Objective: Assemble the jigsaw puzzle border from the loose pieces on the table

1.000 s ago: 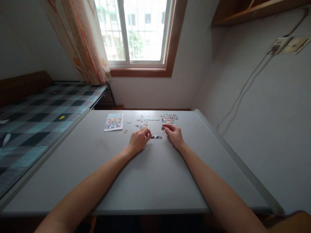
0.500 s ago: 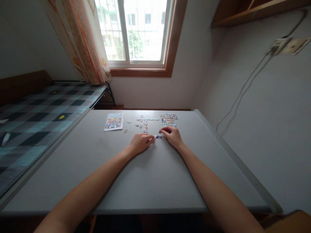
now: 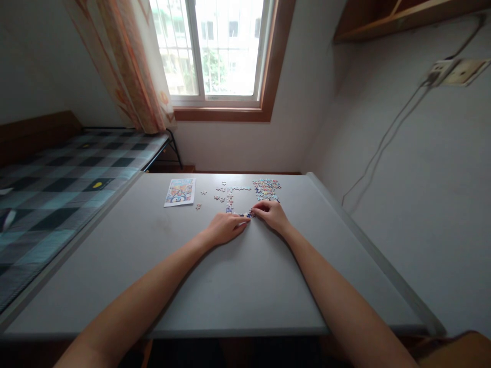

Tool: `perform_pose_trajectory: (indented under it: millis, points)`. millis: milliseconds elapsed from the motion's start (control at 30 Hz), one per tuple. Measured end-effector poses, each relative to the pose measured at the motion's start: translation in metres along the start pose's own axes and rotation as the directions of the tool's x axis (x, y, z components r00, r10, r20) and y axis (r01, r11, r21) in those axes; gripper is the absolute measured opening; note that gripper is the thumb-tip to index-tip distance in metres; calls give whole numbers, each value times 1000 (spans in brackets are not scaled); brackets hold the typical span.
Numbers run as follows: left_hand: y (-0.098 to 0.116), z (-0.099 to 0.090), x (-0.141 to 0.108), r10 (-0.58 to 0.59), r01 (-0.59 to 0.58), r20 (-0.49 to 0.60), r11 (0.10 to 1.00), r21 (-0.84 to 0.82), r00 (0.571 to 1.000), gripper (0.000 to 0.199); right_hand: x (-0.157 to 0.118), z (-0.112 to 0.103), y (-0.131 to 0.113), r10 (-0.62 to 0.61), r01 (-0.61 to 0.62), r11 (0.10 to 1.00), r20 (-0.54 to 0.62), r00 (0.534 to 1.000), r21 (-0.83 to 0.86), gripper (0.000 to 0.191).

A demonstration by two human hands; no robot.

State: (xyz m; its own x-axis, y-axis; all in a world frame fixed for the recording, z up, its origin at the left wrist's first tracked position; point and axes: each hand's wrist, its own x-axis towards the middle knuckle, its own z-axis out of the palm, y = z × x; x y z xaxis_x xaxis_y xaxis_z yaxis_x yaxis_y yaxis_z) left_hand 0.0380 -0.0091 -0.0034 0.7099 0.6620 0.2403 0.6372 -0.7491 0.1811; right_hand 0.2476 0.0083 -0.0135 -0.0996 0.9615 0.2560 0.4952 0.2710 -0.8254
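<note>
My left hand (image 3: pixel 227 228) lies on the table with its fingers stretched out along the bottom row of joined jigsaw pieces (image 3: pixel 242 214). At the right end of that row, my right hand (image 3: pixel 273 214) pinches a small jigsaw piece (image 3: pixel 252 210) between thumb and fingers. The piece is close to the row; whether it is joined cannot be made out. A left column of joined pieces (image 3: pixel 229 198) runs up from the row, and a top row (image 3: pixel 241 188) goes right from it. My left fingers partly cover the bottom row.
A pile of loose jigsaw pieces (image 3: pixel 267 188) lies beyond my right hand. Several loose pieces (image 3: pixel 220 189) are scattered left of the joined column. A printed picture sheet (image 3: pixel 180 192) lies farther left on the grey table (image 3: pixel 230 286). A bed (image 3: pixel 84 168) stands along the left side.
My left hand has slid right along the bottom row, uncovering the lower end of the column. My right hand has brought its jigsaw piece down to the row's right end.
</note>
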Motion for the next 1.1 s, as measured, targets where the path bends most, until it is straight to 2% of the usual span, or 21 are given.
perform_pose_trajectory:
  millis: [633,1100]
  points:
    - [2,-2,0,-14,14,2,998,-59,1000,34,-1,-1,-7,-84,80,964,-5,996,-254,8]
    - [2,-2,0,-28,28,-4,995,-93,1000,33,-1,0,-9,-89,85,948,-1,996,-307,8]
